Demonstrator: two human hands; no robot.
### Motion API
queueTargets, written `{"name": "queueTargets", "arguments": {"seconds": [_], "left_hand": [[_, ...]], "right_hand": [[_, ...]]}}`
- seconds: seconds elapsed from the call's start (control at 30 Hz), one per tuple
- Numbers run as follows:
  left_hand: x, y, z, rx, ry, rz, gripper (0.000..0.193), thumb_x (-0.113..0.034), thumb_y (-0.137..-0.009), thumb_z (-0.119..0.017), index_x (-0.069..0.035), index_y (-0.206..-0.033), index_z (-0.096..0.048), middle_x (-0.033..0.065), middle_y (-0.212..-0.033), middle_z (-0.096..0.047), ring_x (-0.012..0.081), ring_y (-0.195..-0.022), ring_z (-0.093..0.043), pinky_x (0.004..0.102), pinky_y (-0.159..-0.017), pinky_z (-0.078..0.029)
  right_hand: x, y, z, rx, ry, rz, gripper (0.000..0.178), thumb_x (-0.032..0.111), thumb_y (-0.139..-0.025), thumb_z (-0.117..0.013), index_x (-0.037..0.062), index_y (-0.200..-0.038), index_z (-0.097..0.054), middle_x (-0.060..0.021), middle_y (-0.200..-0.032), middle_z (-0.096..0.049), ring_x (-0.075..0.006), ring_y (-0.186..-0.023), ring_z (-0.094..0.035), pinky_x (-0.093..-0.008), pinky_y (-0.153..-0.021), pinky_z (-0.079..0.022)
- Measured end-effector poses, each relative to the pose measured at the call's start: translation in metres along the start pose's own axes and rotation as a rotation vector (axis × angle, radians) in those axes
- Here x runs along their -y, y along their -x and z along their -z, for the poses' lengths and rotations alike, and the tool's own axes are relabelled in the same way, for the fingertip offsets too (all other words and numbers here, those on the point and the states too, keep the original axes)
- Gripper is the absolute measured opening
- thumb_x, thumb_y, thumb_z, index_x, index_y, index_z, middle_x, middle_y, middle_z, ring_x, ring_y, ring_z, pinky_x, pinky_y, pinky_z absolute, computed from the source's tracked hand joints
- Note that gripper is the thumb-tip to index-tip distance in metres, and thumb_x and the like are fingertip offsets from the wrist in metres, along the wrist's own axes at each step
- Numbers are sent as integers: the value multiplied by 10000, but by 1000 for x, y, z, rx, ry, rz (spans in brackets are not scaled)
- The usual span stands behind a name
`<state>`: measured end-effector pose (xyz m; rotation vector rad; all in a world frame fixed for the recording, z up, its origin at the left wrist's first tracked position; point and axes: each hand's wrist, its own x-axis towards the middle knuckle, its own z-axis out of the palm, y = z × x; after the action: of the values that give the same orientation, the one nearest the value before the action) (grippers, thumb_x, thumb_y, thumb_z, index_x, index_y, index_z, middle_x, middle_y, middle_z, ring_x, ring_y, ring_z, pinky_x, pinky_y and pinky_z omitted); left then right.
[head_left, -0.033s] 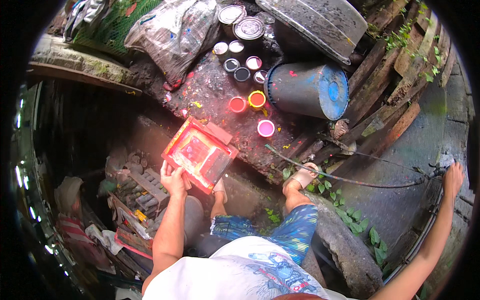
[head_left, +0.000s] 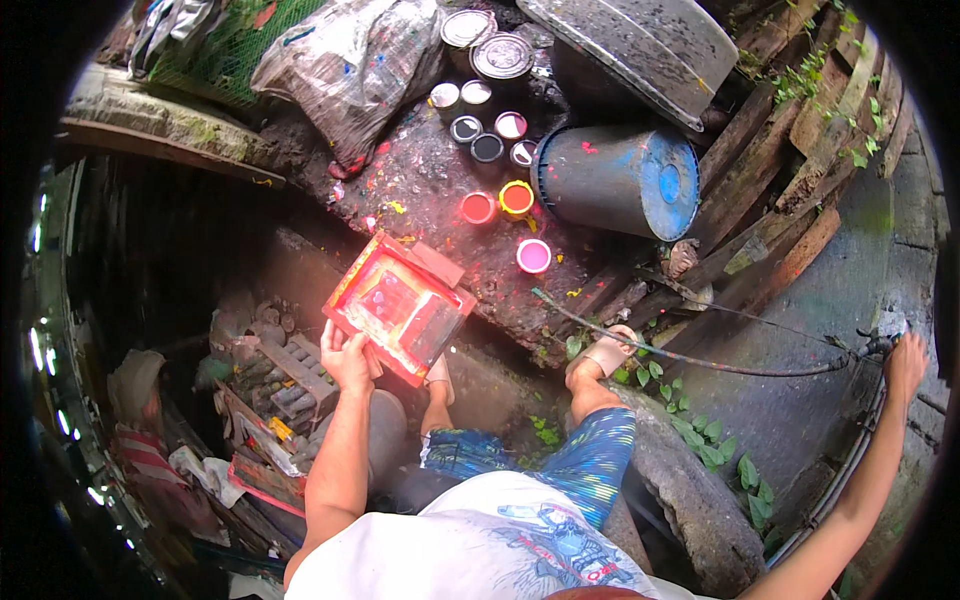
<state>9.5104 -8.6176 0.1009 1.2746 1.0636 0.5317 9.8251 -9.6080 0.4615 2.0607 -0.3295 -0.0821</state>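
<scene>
My left hand (head_left: 348, 362) grips the lower left edge of a shallow wooden box (head_left: 388, 303) coated in bright red-orange paint. The box is tilted, its recessed face turned up, with a paler patch inside and a greyish panel at its lower right. Far to the right, my right hand (head_left: 906, 362) is closed round a small dark tool (head_left: 880, 344), whose kind I cannot make out. Near this tool a dark hose (head_left: 740, 368) curves leftward toward my foot.
Open paint pots, among them a pink one (head_left: 533, 256), an orange one (head_left: 516, 198) and a red one (head_left: 477, 208), stand on the paint-spattered ground ahead. Beside them lies a blue-stained bucket (head_left: 615, 182). Old planks (head_left: 765, 225) pile up at the right; clutter (head_left: 290, 375) fills the left.
</scene>
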Motion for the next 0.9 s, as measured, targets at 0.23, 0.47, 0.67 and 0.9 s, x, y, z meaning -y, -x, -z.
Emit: {"name": "queueTargets", "arguments": {"seconds": [0.23,0.47,0.67,0.9], "left_hand": [[-11,-21,43,-17,39,-2,858,173,-841,-709,57,-1646,-436,198,-1508,-671,272,-1235,-753,389,-1042,-634],[-31,-71,128,99,-52,-139,840,143,-877,-779,117,-1636,-418,226,-1560,-633,262,-1265,-748,366,-1047,-630],[-24,-132,192,122,-176,-148,840,117,-884,-803,114,-1636,-428,250,-1558,-631,293,-1281,-747,372,-1058,-628],[44,-141,193,37,-203,-70,818,125,-914,-795,106,-1642,-424,223,-1496,-677,285,-1258,-755,372,-1041,-625]], "right_hand": [[70,80,66,-111,-159,71,571,195,-976,-727,150,-1531,-603,-121,-1398,-684,-343,-1272,-693,-522,-936,-639],[221,290,138,140,-360,339,478,312,-916,-843,143,-1338,-696,-113,-1264,-730,-344,-1182,-720,-524,-942,-616],[293,460,199,256,-740,498,440,299,-897,-855,125,-1291,-763,-168,-1191,-796,-368,-1151,-754,-523,-1012,-602],[375,543,275,365,-868,814,387,298,-937,-810,112,-1277,-797,-172,-1242,-798,-389,-1214,-737,-516,-1046,-589]]}}
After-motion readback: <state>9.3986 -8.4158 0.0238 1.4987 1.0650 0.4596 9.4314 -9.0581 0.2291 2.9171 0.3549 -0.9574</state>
